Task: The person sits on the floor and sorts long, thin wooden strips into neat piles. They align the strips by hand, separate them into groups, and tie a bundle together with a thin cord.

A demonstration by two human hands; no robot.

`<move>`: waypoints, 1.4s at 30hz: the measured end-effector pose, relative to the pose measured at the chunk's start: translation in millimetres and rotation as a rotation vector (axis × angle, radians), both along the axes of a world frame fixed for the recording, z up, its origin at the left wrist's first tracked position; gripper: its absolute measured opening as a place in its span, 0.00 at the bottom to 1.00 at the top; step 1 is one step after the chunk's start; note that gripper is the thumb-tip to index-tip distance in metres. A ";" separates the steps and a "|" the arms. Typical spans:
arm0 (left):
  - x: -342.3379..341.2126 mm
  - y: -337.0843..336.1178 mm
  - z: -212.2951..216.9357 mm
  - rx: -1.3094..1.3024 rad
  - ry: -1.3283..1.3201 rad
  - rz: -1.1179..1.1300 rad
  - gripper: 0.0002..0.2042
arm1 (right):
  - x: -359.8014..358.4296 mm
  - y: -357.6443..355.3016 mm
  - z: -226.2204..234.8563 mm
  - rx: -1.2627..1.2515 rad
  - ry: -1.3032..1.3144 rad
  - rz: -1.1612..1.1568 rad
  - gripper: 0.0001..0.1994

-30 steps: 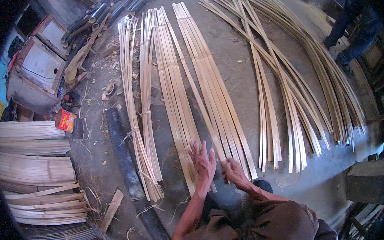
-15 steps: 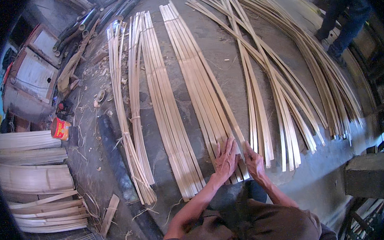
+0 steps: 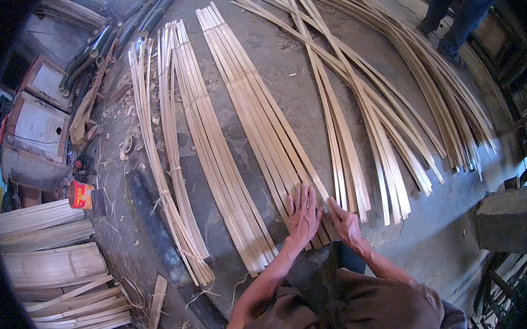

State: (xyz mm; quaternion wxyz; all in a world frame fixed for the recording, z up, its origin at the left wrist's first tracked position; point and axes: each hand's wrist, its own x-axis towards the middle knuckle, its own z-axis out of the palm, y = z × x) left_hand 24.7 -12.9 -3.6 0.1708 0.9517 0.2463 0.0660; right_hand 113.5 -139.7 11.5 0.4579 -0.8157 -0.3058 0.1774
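Observation:
A flat row of long pale bamboo strips (image 3: 251,108) lies on the floor before me. My left hand (image 3: 304,215) rests on the near end of the row, palm down with its fingers stretched out. Beside it, at the row's right edge, my right hand (image 3: 344,222) has its fingers closed on the near end of the outermost bamboo strip (image 3: 302,162). That strip lies close along the others. The near ends of the row are partly hidden under my hands.
Another flat row of strips (image 3: 214,149) and tied bundles (image 3: 163,182) lie left. Crossed loose strips (image 3: 355,86) and a long pile (image 3: 414,65) lie right. A dark pole (image 3: 152,222), red tin (image 3: 80,195) and stacked slats (image 3: 58,267) are farther left. A person's legs (image 3: 466,19) stand far right.
The outermost strip has shifted left against the row, closing the gap at its far end. My left hand's fingers point more straight ahead. The whole view has turned slightly.

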 end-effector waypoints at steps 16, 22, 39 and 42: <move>-1.6 4.6 -1.5 -0.052 -0.033 -0.014 0.34 | 8.4 -3.4 29.6 -0.498 -0.188 0.247 0.21; -2.3 6.4 -1.5 -0.073 -0.039 -0.015 0.34 | 16.0 -1.0 34.8 -0.615 -0.231 0.320 0.21; 1.4 12.2 15.2 -0.101 -0.025 -0.042 0.34 | 27.5 -1.6 16.8 -0.627 -0.276 0.346 0.24; -2.9 15.8 17.7 -0.132 -0.035 -0.037 0.34 | 25.4 -0.4 18.7 -0.627 -0.251 0.330 0.26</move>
